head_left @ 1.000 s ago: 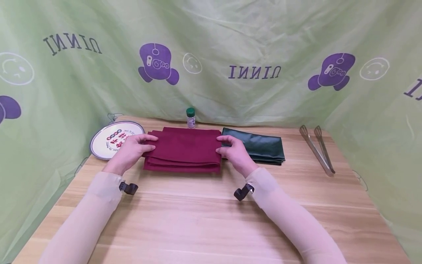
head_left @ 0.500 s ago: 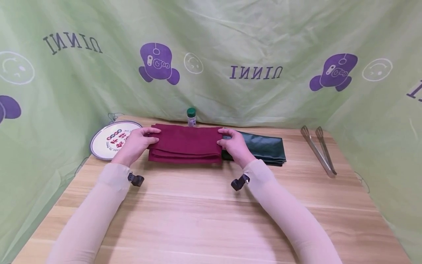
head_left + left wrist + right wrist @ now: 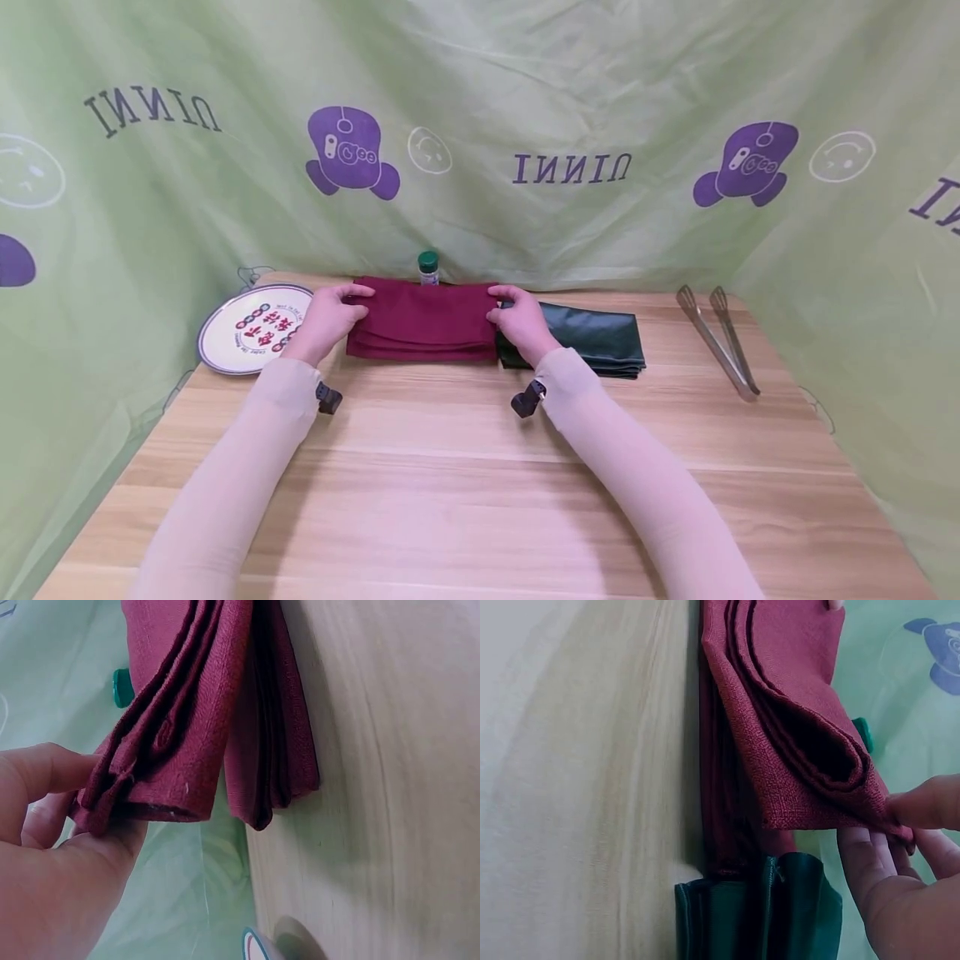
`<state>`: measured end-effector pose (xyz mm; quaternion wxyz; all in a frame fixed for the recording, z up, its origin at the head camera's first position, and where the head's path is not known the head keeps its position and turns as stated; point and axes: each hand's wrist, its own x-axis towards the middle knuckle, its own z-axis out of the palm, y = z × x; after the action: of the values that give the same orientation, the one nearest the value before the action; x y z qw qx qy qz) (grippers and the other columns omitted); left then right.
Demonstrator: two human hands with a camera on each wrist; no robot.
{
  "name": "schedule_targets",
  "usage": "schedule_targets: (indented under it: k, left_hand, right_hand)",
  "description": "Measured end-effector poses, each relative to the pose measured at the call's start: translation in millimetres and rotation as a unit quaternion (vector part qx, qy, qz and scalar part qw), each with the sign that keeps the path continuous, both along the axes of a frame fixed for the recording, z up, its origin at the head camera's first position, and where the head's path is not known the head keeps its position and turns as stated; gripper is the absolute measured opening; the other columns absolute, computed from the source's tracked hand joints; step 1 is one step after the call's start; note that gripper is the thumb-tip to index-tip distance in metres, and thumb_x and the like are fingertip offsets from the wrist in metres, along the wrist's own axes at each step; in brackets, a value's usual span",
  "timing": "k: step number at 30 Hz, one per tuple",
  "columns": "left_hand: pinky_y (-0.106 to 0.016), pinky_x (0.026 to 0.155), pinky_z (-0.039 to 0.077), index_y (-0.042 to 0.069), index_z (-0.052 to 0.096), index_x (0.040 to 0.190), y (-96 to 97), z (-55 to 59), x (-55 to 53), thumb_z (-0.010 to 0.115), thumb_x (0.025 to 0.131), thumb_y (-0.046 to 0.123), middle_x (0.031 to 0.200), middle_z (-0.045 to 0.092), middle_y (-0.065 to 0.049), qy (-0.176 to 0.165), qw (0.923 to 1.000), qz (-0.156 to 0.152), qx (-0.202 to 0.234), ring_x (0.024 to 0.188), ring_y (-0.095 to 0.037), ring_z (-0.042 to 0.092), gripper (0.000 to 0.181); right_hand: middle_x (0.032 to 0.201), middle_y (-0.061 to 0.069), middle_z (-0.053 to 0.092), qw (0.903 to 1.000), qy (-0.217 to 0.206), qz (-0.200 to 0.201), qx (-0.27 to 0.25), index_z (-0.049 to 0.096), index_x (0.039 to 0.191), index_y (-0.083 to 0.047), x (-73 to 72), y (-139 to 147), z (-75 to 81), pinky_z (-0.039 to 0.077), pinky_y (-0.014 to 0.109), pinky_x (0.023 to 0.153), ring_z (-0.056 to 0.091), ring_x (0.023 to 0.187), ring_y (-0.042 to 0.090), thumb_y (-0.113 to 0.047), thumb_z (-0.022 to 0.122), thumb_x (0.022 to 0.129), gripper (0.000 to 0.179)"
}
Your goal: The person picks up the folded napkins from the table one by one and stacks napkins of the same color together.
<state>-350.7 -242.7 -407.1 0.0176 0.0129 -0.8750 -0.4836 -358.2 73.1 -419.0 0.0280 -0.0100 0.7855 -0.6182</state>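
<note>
A folded maroon cloth (image 3: 427, 317) is held between both hands at the back of the table. My left hand (image 3: 324, 321) pinches its left end; in the left wrist view the thumb and fingers (image 3: 52, 769) grip the stacked layers at the upper edge. The right end is pinched by my right hand (image 3: 527, 323), and the right wrist view shows the layers of the maroon cloth (image 3: 802, 750) sagging open below the grip. Close by the right hand lies a folded dark green cloth (image 3: 592, 337). Behind the maroon cloth a green-capped bottle (image 3: 428, 265) is partly hidden.
A white oval plate (image 3: 225, 342) with red lettering lies at the back left, near the left hand. Metal tongs (image 3: 720, 346) rest on the right side of the wooden table (image 3: 450, 483). A green curtain (image 3: 480, 83) hangs behind and along both sides.
Both hands have carried the maroon cloth toward the back of the table, and it now covers the lower part of the bottle. More of the plate shows beside the left hand.
</note>
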Motion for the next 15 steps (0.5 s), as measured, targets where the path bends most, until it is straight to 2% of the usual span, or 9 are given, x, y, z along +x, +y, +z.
schedule_targets:
  k: [3, 7, 10, 15]
  left_hand:
    - [-0.028, 0.062, 0.036, 0.008, 0.067, 0.123, 1.7, -1.1, -6.1, 0.056, 0.085, 0.000, 0.117, 0.056, -0.017, -0.001, 1.0000, 0.003, -0.003, 0.063, -0.015, 0.041, 0.040]
    - [-0.026, 0.048, 0.029, 0.007, 0.066, 0.124, 1.9, -5.3, -13.3, 0.053, 0.082, -0.003, 0.109, 0.056, -0.019, 0.004, 1.0000, -0.001, -0.009, 0.049, -0.008, 0.030, 0.045]
    - [-0.025, 0.047, 0.028, 0.007, 0.066, 0.125, 1.0, -8.9, -17.6, 0.053, 0.083, -0.003, 0.111, 0.056, -0.020, 0.003, 0.9999, -0.003, -0.014, 0.049, -0.007, 0.028, 0.045]
    - [-0.025, 0.055, 0.034, 0.006, 0.065, 0.125, -0.8, -13.4, -20.8, 0.054, 0.084, -0.004, 0.124, 0.055, -0.018, -0.004, 0.9999, 0.002, -0.015, 0.056, -0.010, 0.034, 0.044]
  right_hand:
    - [0.124, 0.011, 0.056, 1.0000, -0.005, -0.002, 0.003, 0.063, 0.127, -0.008, -4.5, -1, 0.5, 0.045, 0.030, 0.083, 0.052, 0.100, 0.022, 0.003, 0.063, 0.084, 0.044]
    - [0.126, 0.012, 0.055, 0.9998, -0.017, -0.003, 0.008, 0.062, 0.128, -0.007, -9.4, 0, -1.3, 0.044, 0.032, 0.087, 0.050, 0.104, 0.024, 0.005, 0.062, 0.084, 0.046]
    - [0.129, 0.012, 0.055, 0.9997, -0.016, -0.001, 0.018, 0.061, 0.129, -0.006, -12.0, 1, -4.0, 0.042, 0.034, 0.093, 0.049, 0.109, 0.025, 0.005, 0.062, 0.084, 0.047]
    - [0.132, 0.012, 0.055, 0.9996, -0.005, 0.001, 0.028, 0.060, 0.131, -0.005, -15.6, 3, -10.6, 0.038, 0.035, 0.101, 0.048, 0.120, 0.027, 0.006, 0.062, 0.083, 0.049]
